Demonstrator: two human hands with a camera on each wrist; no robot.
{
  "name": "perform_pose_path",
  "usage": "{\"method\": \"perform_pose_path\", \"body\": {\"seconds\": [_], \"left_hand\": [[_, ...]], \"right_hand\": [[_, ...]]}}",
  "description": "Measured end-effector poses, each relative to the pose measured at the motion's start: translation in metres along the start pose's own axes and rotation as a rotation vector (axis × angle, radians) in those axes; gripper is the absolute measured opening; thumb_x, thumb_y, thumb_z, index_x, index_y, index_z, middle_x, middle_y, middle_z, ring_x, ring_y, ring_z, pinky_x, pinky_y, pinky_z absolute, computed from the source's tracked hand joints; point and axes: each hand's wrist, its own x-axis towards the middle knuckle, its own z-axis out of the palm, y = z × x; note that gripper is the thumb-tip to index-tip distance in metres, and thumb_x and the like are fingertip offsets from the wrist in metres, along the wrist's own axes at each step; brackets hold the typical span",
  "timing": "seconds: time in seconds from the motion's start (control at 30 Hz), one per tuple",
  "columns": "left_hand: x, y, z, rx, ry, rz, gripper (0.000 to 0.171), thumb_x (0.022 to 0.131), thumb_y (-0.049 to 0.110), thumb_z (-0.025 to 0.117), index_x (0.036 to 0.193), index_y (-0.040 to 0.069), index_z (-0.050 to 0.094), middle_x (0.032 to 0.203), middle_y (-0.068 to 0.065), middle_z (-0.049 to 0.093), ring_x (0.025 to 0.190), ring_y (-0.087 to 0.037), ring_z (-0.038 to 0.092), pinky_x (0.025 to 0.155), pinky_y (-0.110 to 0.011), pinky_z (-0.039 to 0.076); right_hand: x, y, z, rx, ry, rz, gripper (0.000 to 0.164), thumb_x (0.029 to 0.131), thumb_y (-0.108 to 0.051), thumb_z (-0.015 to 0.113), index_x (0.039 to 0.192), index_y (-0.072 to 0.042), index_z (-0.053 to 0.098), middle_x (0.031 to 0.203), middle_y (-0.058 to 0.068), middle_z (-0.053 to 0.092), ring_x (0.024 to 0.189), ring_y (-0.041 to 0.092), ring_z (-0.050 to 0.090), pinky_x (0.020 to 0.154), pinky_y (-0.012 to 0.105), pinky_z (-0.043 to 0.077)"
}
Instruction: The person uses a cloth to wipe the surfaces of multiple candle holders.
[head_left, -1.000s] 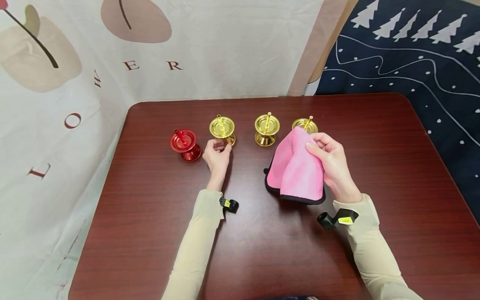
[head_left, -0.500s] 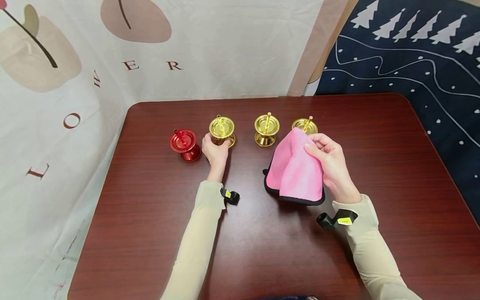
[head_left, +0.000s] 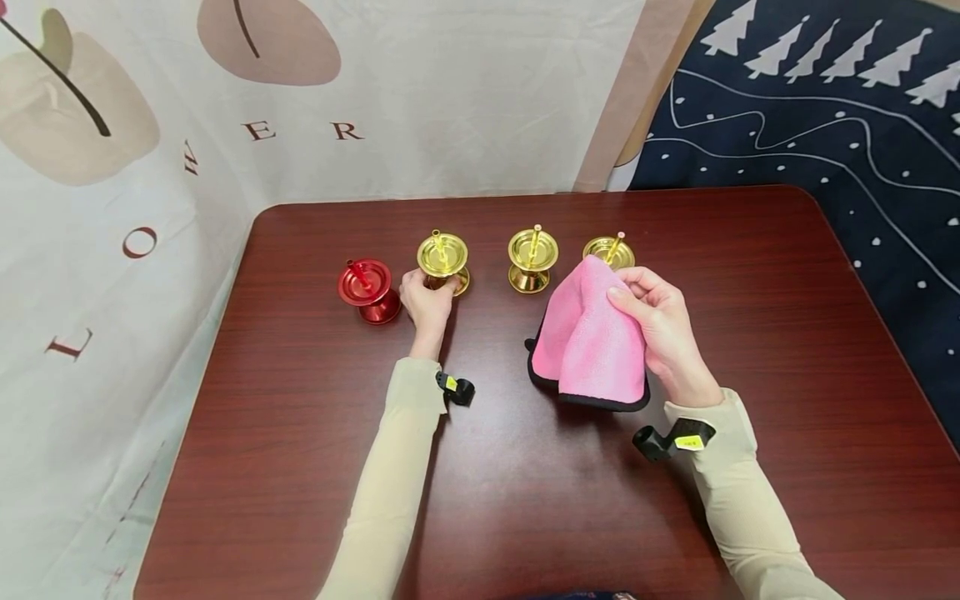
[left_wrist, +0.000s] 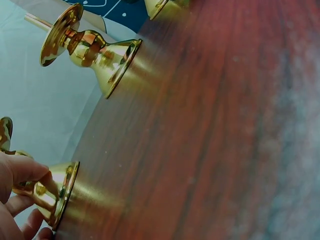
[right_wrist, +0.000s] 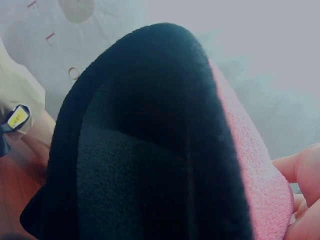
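My left hand (head_left: 429, 303) holds the lower part of a gold candle holder (head_left: 442, 252), which stands upright on the table. In the left wrist view the thumb and fingers curl round its stem (left_wrist: 36, 192), just above the flared base. A pink cloth (head_left: 596, 346) with black edging hangs from my right hand (head_left: 663, 333), pinched near its top between thumb and fingers. Close up in the right wrist view, the cloth's dark edging (right_wrist: 220, 150) fills the middle and hides most of what lies behind. Left of my left hand stands a red candle holder (head_left: 367, 287).
A second gold candle holder (head_left: 532, 258) stands between the hands, near the back of the brown table (head_left: 525, 500). Behind the cloth is a third gold one (head_left: 611, 248), its lower part hidden. Printed fabric (head_left: 465, 100) hangs behind the table.
My left hand has reached slightly forward and its fingers have closed round the gold candle holder. The right hand and the pink cloth have hardly moved.
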Motion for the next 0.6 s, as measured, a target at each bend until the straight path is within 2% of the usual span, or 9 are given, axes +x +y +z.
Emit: {"method": "perform_pose_path", "body": {"seconds": [0.17,0.43,0.6], "left_hand": [[0.0005,-0.0013,-0.0012,-0.008,-0.002,0.008,0.031,0.067,0.013,0.08,0.092,-0.002,0.069,0.1,-0.017,0.058,0.102,-0.034,0.05,0.092,-0.042,0.033],[-0.0012,-0.0045,-0.0005,-0.034,0.025,0.075,0.033,0.064,0.011,0.079,0.093,-0.001,0.068,0.098,-0.017,0.063,0.098,-0.036,0.053,0.09,-0.044,0.035],[-0.003,-0.0035,-0.0014,-0.068,0.011,0.069,0.034,0.064,0.012,0.078,0.095,0.001,0.068,0.098,-0.016,0.066,0.096,-0.035,0.054,0.088,-0.044,0.035]], "right_hand": [[-0.0002,-0.0005,0.0001,-0.003,0.002,-0.001,0.017,0.087,0.001,0.061,0.087,-0.014,0.068,0.077,-0.001,0.066,0.065,0.009,0.062,0.057,0.02,0.051],[-0.0014,-0.0022,0.0013,-0.015,0.028,0.004,0.012,0.084,-0.002,0.065,0.086,-0.014,0.068,0.076,0.0,0.065,0.065,0.009,0.062,0.059,0.02,0.052],[-0.0018,-0.0033,0.0018,-0.003,0.027,0.008,0.011,0.084,-0.002,0.066,0.086,-0.013,0.068,0.076,0.0,0.065,0.064,0.009,0.062,0.059,0.02,0.052]]}}
